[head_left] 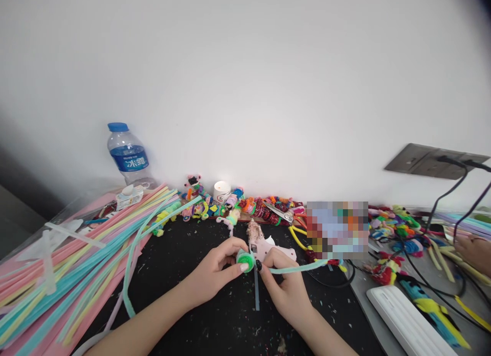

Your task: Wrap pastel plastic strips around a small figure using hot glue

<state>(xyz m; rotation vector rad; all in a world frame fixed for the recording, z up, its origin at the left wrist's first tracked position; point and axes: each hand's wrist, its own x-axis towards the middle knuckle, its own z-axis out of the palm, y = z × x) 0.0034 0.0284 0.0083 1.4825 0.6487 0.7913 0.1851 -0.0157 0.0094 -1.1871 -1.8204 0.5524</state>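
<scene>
My left hand (215, 271) pinches a small green and pale-blue coiled pipe-cleaner disc (245, 260) above a black mat (215, 320). My right hand (284, 284) is closed on the free tail of the same pale-blue pipe cleaner (303, 267), which runs off to the right. A pink glue gun (268, 247) lies just behind both hands, with a clear glue stick (256, 292) on the mat below the disc.
A big sheaf of pastel pipe cleaners (69, 274) covers the left. A water bottle (128, 155) stands by the wall. Finished pipe-cleaner figures (245, 205) line the back edge. Cables, a wall socket (433, 161), a white power strip (406, 320) and another person's hand (475, 253) are at right.
</scene>
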